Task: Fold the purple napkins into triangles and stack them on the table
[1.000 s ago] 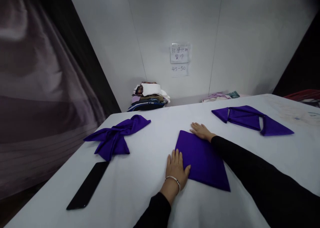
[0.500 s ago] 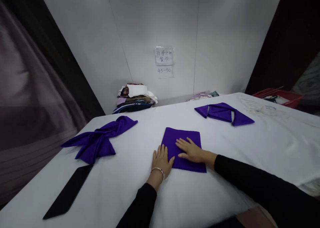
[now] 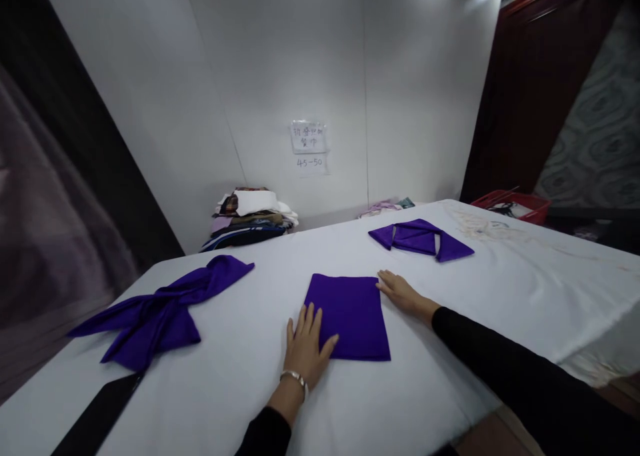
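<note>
A purple cloth napkin [image 3: 353, 316], folded into a flat square, lies on the white tablecloth [image 3: 225, 389] in front of me. My left hand [image 3: 306, 349], with a bracelet at the wrist, rests with spread fingers on the napkin's left edge. At the far right corner is my right hand [image 3: 403, 293], its fingers stretched out and the tips touching the edge there. Neither hand grips anything. Off to the left sits a crumpled purple cloth [image 3: 165, 313]. A second folded purple cloth [image 3: 415, 237], with pointed ends, lies farther back on the right.
A black flat strip [image 3: 100, 416] lies at the near left. Folded clothes [image 3: 253, 219] are stacked by the wall, with a smaller cloth pile [image 3: 380, 208] to their right. A red basket [image 3: 535, 211] stands at the back right. Paper signs [image 3: 309, 139] hang on the wall.
My right hand has slid from the middle of the napkin to its far right corner. My left hand stays on the left edge. The view has turned slightly right.
</note>
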A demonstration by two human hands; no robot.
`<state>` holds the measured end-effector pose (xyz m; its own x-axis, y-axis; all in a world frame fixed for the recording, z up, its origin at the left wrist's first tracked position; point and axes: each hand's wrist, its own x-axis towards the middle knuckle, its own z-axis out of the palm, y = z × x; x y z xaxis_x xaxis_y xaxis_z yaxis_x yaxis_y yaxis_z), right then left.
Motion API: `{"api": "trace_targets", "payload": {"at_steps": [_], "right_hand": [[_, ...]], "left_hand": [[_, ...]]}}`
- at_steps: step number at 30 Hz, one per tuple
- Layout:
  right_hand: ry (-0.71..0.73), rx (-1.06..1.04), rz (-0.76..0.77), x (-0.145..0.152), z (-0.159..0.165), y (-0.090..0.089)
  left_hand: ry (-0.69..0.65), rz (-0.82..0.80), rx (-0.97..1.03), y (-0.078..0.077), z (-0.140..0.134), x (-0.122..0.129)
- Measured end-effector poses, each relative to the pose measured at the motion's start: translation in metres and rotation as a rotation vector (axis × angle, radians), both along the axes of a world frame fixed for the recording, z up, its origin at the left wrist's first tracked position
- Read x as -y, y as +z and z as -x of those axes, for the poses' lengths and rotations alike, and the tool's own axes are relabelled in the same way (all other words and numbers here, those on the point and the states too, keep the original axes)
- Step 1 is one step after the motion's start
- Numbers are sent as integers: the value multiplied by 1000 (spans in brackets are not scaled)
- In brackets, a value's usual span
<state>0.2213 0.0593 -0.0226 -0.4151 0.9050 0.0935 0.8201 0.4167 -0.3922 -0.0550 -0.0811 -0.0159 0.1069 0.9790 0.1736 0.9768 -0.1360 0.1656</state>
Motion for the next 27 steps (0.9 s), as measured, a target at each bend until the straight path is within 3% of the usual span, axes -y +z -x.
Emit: {"api": "trace_targets", "payload": {"at_steps": [3,5,10,15,19,24,27], "right_hand": [[41,21,-35,-7,15,6],[46,46,-33,-13,27,13],[10,111,32,-31,42,28],[-41,117,203,-43,43,36],[-63,25,309,-33,41,40],[-49,-196,424,19,36,32],[0,-569,609,55,32,22]], "left_hand": [[-219,40,32,6,-23,13],[-297,93,56,8,-37,20],[-296,120,13,4,-46,18],[-287,86,-71,4,-42,11],[-280,1,-77,7,-20,8],[-220,-101,-26,3,38,6],[-181,-38,-7,0,65,8]]}}
